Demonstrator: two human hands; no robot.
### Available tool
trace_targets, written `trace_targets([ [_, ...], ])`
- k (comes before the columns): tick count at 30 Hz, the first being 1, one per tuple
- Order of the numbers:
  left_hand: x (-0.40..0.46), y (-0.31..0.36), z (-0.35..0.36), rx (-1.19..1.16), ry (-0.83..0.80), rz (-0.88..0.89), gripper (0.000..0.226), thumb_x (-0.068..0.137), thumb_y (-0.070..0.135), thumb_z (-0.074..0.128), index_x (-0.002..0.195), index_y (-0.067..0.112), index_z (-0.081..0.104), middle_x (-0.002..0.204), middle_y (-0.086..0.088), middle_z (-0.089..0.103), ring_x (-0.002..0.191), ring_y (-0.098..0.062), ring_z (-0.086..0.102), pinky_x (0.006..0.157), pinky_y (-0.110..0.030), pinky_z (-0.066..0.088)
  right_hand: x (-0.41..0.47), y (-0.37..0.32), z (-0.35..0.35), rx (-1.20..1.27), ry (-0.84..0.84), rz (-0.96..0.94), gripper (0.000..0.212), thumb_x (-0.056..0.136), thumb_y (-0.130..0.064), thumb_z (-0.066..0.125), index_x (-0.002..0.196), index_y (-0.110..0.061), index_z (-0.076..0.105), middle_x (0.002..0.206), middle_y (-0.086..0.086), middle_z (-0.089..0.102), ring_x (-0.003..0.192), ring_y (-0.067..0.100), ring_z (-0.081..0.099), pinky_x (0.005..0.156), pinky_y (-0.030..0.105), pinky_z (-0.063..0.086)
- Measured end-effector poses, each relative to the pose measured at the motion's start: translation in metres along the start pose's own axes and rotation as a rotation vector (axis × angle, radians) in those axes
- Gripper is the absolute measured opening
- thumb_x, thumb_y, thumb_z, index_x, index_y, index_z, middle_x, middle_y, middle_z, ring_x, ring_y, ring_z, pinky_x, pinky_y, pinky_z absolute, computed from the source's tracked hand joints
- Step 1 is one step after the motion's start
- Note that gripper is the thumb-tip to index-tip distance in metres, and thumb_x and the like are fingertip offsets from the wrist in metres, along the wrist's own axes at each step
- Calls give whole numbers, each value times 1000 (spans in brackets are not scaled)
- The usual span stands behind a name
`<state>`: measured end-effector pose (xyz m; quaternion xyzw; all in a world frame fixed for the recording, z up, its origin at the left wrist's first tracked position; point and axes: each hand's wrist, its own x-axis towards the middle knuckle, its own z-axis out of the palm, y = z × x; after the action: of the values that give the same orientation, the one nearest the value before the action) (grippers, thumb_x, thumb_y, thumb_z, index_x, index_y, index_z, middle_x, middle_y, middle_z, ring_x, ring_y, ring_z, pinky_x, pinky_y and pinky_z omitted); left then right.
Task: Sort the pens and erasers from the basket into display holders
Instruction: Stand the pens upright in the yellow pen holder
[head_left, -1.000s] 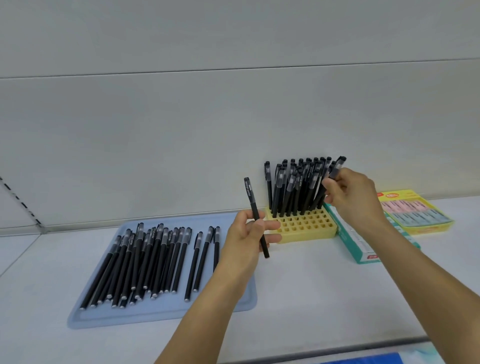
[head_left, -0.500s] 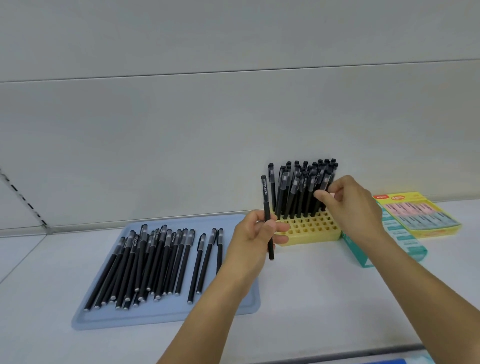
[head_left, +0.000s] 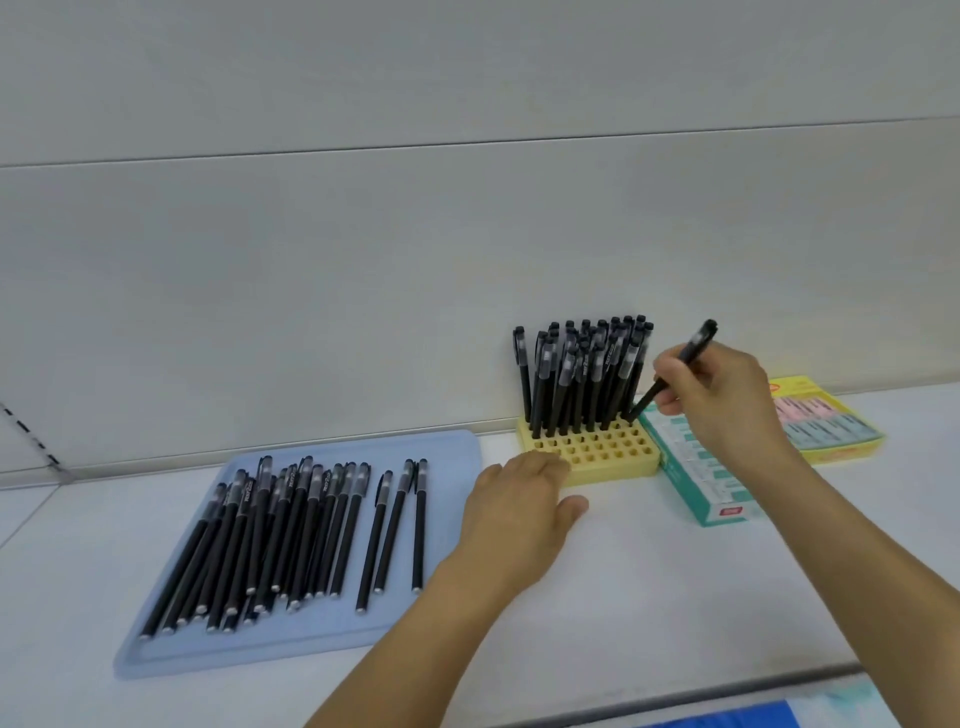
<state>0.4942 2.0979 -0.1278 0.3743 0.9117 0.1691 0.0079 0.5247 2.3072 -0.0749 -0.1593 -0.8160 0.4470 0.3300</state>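
Over holder (head_left: 597, 457) — right grip (head_left: 714, 395) pinches pen (head_left: 675, 371), tip seemingly down-left; left grip (head_left: 519, 514) spread.

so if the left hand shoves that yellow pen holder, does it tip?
Probably slides, not tips: the yellow pen holder is low and wide. The upright pens crowd its back rows, likely back-heavy. They lean unevenly, so they probably rattle.

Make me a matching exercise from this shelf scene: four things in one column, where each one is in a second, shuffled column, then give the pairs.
Things:
1. right hand
2. left hand
3. blue tray
4. green box

Places or states:
A. lies right of the yellow holder
B. holds loose pens lying flat
C. grips a tilted black pen
D. open, empty, by the holder's front left corner

Pairs: 1-C, 2-D, 3-B, 4-A
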Motion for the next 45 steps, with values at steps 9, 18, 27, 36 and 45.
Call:
trace_targets([
  [9, 7, -2, -1, 55, -61, 3, 47, 101, 41, 43, 144, 21, 44, 148, 9, 40, 132, -15, 39, 108, -32, 26, 16, 15, 21, -205, -149, 40, 11, 96, -9, 54, 90, -12, 63, 74, 5, 68, 67, 16, 69, 74, 41, 60],
  [18, -10, -10, -10, -69, -111, -2, 54, 100, 44, 44, 150, 25, 34, 158, 10, 26, 144, -11, 22, 120, -33, 13, 7, 22, 30, -417, -131, 106, 23, 90, -32, 66, 98, -14, 54, 86, -1, 64, 83, 22, 61, 78, 42, 52],
  [27, -85, -87, -47, 306, 167, -538, 63, 96, 59, 38, 143, 17, 32, 142, -5, 40, 129, -25, 37, 102, -32, 35, -80, -41, 106, -468, -430, -197, 38, 88, -57, 54, 65, -27, 55, 59, -11, 57, 58, 0, 51, 48, 25, 28],
  [36, -69, -91, -50, 117, -44, -626, 75, 81, 47, 69, 134, 7, 34, 129, -14, 44, 109, -30, 54, 74, -31, 44, -94, -68, 162, -779, -730, -164, 35, 77, -32, 64, 62, -20, 35, 60, -5, 44, 51, 12, 40, 47, 27, 23],
  [45, -52, -96, -46, 313, -66, -553, 24, 96, 8, 46, 119, 2, 42, 119, -14, 57, 104, -30, 61, 68, -30, 38, -82, -57, 124, -456, -617, -3, 24, 71, -22, 62, 60, -13, 43, 56, 3, 47, 52, 18, 46, 49, 27, 33],
])
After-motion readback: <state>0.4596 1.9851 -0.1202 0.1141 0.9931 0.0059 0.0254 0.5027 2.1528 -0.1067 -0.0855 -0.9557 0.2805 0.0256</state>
